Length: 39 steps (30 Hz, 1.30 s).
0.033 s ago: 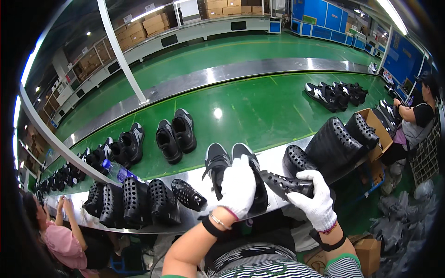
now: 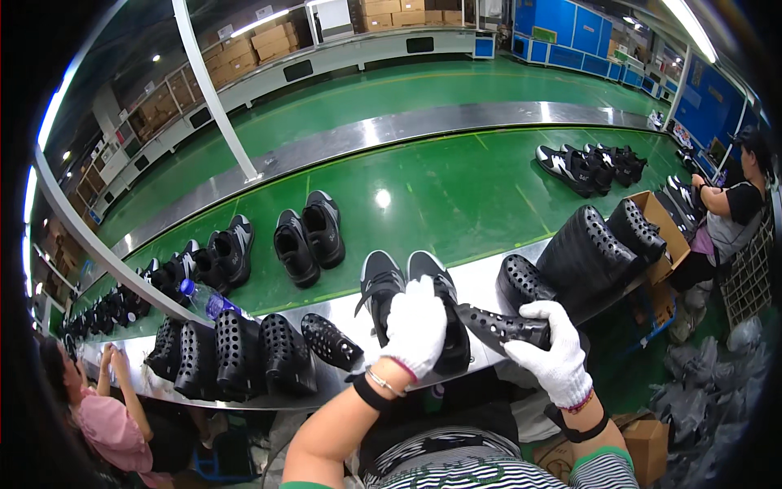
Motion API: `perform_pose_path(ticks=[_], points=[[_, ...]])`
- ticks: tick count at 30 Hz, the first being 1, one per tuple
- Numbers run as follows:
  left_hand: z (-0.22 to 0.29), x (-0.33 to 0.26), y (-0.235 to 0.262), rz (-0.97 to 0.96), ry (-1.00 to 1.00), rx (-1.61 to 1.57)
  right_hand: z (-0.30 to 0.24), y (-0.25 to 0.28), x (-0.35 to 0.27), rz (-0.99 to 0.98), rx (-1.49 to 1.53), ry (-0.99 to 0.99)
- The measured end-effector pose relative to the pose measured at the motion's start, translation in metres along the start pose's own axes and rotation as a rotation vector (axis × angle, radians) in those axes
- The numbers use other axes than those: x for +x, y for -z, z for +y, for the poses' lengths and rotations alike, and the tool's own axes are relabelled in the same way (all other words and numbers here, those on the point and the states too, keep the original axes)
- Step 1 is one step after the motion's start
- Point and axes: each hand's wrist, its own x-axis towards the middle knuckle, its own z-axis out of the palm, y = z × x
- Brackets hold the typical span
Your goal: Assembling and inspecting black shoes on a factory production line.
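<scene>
A pair of black and grey sneakers lies side by side before me: the left sneaker [image 2: 380, 277] and the right sneaker [image 2: 456, 352], toes pointing away. My left hand [image 2: 414, 328], in a white glove, rests over the pair with its fingers closed at the right sneaker's tongue. In my white-gloved right hand [image 2: 558, 350] is a black perforated shoe insert [image 2: 498, 324], gripped at its near end. Its narrow end points left, beside the right sneaker. Another perforated insert [image 2: 525, 279] stands just beyond that hand.
Several perforated inserts [image 2: 277, 350] line the metal ledge [image 2: 481, 281] at left. Tall black inserts [image 2: 586, 253] and a cardboard box [image 2: 661, 216] stand at right. More sneakers [image 2: 309, 236] sit on the green belt [image 2: 423, 204]. A blue-capped bottle [image 2: 212, 301] lies near a post. Co-workers [image 2: 110, 416] sit either side.
My left hand has shifted slightly, its fingertips drawn a little back toward me on the sneaker. The right hand and its insert look the same.
</scene>
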Motion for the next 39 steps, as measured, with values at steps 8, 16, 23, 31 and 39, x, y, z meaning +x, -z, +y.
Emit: perform_pose_path(ticks=[8, 16, 23, 31, 39], points=[[0.004, 0.012, 0.048, -0.041, -0.032, -0.162, -0.013, -0.013, 0.026, -0.191, -0.3, -0.1], [0.008, 0.013, 0.049, 0.068, -0.111, -0.043, 0.062, -0.079, 0.059, -0.098, -0.594, 0.518], [-0.014, 0.007, 0.037, 0.132, -0.147, 0.009, 0.045, -0.066, 0.06, -0.254, -0.429, 0.281], [-0.004, 0.017, 0.039, 0.128, -0.218, -0.068, 0.065, -0.067, 0.087, -0.414, -0.478, 0.066], [-0.006, 0.007, 0.036, 0.17, -0.293, 0.043, 0.083, -0.079, 0.102, -0.536, -0.538, 0.198]])
